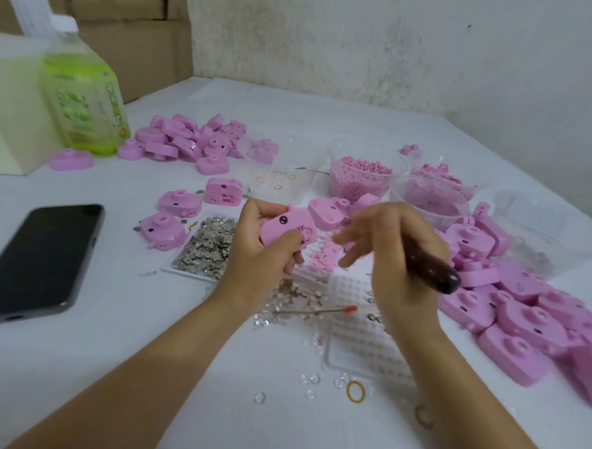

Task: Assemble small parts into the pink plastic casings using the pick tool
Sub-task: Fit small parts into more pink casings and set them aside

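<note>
Left hand (252,253) gripping pink casing (282,228), right hand (389,253) clasping pick tool (429,267), front fingers splayed

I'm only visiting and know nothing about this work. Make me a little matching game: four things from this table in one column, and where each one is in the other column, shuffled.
Things:
1. phone
2. green bottle
3. pick tool
4. lifted pink casing

Places:
A. gripped by the left hand
B. lying flat, left of both arms
C. standing upright at the far left
D. held by the right hand

Pairs: 1-B, 2-C, 3-D, 4-A.
</note>
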